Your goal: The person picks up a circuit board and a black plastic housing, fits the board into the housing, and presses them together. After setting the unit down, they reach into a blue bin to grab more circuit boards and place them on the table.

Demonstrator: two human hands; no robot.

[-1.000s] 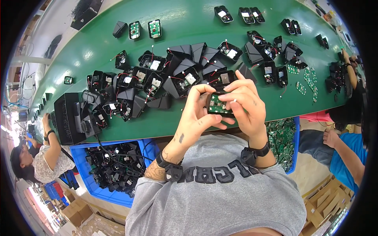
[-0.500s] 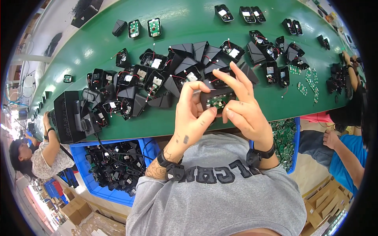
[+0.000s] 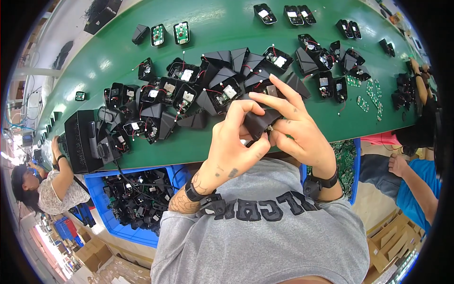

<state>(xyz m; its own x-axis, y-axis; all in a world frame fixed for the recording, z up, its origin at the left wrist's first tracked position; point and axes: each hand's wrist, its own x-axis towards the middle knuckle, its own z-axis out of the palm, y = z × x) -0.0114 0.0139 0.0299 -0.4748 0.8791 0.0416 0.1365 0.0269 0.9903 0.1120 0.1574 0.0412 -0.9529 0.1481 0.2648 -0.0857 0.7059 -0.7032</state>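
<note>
A wedge-shaped black plastic housing (image 3: 261,124) is held up over the near edge of the green table. My left hand (image 3: 232,139) is closed round its left side, index finger over the top and thumb beneath. At its right edge, by a small pale part, the thumb and index finger of my right hand (image 3: 305,137) pinch together. What lies in that pinch is too small to name. Two other fingers of my right hand stretch out past the housing. The housing's inside is turned away from view. Just beyond lie similar open housings (image 3: 226,93) with circuit boards and red wires.
A blue bin (image 3: 135,232) of black parts stands at lower left; another blue bin (image 3: 354,184) holds green boards. Loose green circuit boards (image 3: 373,94) lie on the table (image 3: 227,28) at right. A black box (image 3: 78,142) stands at left. People work on both sides.
Between my hands the housing has turned, so its green circuit board no longer shows and its smooth black outside does. My right fingers have shifted slightly toward its edge.
</note>
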